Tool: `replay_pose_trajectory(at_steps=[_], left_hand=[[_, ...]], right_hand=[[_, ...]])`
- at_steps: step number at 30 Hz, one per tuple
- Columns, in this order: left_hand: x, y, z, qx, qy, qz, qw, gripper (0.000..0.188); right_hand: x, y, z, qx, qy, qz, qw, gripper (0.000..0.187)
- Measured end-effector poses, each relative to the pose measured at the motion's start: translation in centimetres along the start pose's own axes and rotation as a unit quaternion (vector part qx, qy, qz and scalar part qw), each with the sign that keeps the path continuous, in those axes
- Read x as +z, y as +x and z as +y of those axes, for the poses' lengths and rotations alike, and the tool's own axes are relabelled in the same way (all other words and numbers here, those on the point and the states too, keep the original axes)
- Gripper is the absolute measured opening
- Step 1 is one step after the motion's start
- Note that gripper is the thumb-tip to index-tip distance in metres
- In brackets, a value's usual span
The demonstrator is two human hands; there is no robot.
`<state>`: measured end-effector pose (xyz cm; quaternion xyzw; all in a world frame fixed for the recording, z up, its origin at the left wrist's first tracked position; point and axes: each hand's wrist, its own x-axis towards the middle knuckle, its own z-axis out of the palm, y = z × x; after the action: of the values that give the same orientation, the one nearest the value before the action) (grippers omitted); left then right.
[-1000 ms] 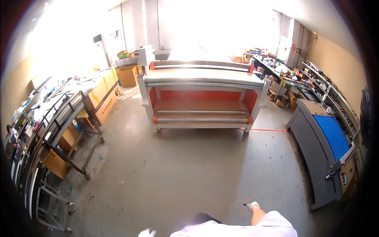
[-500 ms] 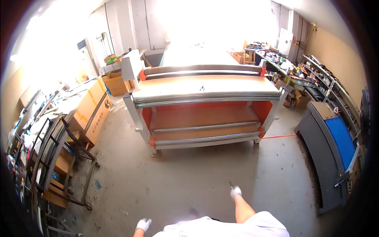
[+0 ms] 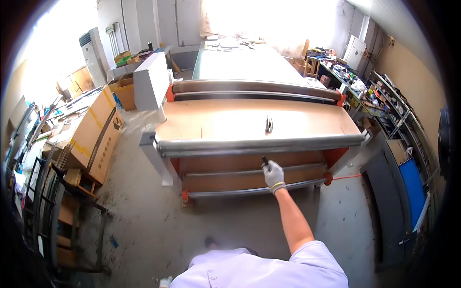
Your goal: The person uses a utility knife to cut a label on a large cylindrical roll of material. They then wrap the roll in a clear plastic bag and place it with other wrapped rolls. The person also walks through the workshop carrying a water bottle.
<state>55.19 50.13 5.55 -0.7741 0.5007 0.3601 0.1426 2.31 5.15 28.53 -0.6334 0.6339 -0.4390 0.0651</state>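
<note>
Though partly hidden, dark object (image 3: 264,161) tight in right hand (image 3: 273,174); left hand (image 3: 165,282) mostly out of view, grip unclear.

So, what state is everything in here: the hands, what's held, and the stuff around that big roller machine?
Right hand: gloved, closed around a small dark object
Small dark object: held, tip sticking out
Left hand: gloved, mostly out of view; grip unclear
Small metal tool: lying on the tan board
Big carton: taped, things on top
Red cord: stretched along the floor
</note>
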Motion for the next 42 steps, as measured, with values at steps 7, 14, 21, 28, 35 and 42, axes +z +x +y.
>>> replay_pose_trajectory(at_steps=[7,14,21,28,35,42], left_hand=[[-22.0,10.0,9.7,0.014,-0.357,0.246,0.901,0.034],[-24.9,7.9,12.0,-0.114,-0.300,0.252,0.913,0.041],[-8.8,3.8,4.4,-0.317,-0.344,-0.036,0.883,0.058],[-18.9,9.7,2.2,-0.252,-0.392,0.104,0.878,0.057],[-45.6,19.4,-1.7,0.150,-0.544,0.249,0.787,0.034],[-65.0,17.4,-2.2,0.261,-0.561,0.153,0.770,0.058]], right_hand=[[5.1,21.4,4.0,0.136,-0.196,-0.018,0.971,0.030],[10.2,29.2,17.2,0.289,-0.387,-0.142,0.864,0.061],[25.5,30.0,-4.6,-0.006,-0.088,-0.292,0.952,0.040],[21.1,19.4,-30.7,-0.188,0.203,-0.537,0.797,0.038],[36.3,6.8,-48.8,0.044,0.357,-0.568,0.740,0.033],[48.7,3.8,-58.8,0.184,0.509,-0.472,0.696,0.028]])
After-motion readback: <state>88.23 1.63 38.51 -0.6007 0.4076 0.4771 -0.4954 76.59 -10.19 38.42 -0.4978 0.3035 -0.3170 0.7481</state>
